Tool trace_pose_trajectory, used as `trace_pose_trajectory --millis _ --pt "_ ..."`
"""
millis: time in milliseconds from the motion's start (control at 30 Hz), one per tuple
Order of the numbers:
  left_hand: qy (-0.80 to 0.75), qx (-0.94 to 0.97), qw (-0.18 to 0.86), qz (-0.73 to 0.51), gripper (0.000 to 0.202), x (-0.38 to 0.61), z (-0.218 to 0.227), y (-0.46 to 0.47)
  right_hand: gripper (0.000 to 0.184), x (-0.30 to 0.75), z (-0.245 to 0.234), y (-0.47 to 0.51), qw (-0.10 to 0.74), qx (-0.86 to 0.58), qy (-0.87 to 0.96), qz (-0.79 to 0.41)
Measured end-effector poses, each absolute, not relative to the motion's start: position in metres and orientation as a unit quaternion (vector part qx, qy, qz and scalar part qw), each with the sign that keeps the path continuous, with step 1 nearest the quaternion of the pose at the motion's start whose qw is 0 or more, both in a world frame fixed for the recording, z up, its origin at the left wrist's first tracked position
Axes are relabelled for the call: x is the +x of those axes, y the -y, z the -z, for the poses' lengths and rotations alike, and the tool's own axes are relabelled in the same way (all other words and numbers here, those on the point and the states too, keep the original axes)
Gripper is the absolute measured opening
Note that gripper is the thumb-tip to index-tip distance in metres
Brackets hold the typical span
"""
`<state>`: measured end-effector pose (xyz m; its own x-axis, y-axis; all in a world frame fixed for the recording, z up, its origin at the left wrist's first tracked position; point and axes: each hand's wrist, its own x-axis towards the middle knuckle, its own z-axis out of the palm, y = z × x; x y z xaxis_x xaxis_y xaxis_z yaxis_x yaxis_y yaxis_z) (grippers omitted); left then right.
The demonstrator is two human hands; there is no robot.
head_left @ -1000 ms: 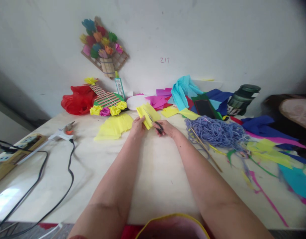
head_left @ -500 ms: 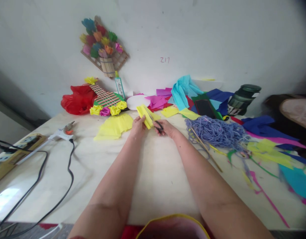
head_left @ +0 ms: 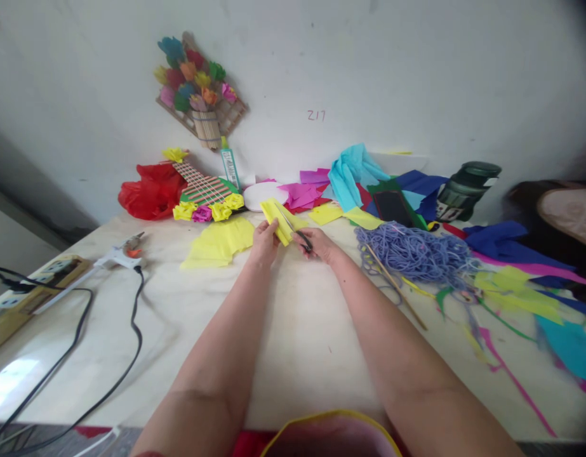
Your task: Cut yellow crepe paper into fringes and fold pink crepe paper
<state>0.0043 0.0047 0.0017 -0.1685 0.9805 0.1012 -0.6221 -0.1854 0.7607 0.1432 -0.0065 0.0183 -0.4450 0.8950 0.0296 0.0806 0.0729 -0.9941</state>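
My left hand (head_left: 263,242) pinches a folded piece of yellow tissue paper (head_left: 275,218) at its near end, above the pale table (head_left: 283,330). My right hand (head_left: 320,244) grips black-handled scissors (head_left: 297,235), whose blades lie along the right side of the yellow paper. A larger sheet of yellow paper (head_left: 220,242) lies flat just left of my left hand. A tangle of purple yarn (head_left: 414,252) with a wooden stick (head_left: 392,284) sits to the right of my right hand.
A glue gun (head_left: 119,255), its black cable (head_left: 131,330) and a power strip (head_left: 30,282) lie at the left. Paper-flower crafts (head_left: 204,197), a red bag (head_left: 152,190), a glue tube (head_left: 229,166) and coloured paper (head_left: 354,174) line the wall. Paper scraps (head_left: 521,295) cover the right.
The scissors have advanced slightly along the yellow paper, and the cut strip at its right has shrunk. Both hands stay in nearly the same place.
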Motion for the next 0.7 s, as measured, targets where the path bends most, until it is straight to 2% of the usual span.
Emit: trace_pose_trajectory --millis 233,700 --pt "-0.298 0.307 0.568 -0.704 0.016 0.003 -0.002 -0.005 0.031 0.143 -0.013 0.003 0.369 -0.370 0.640 -0.563" --pt "-0.304 0.303 0.563 -0.706 0.015 0.003 -0.001 -0.006 0.031 0.142 -0.001 -0.007 0.385 -0.357 0.641 -0.561"
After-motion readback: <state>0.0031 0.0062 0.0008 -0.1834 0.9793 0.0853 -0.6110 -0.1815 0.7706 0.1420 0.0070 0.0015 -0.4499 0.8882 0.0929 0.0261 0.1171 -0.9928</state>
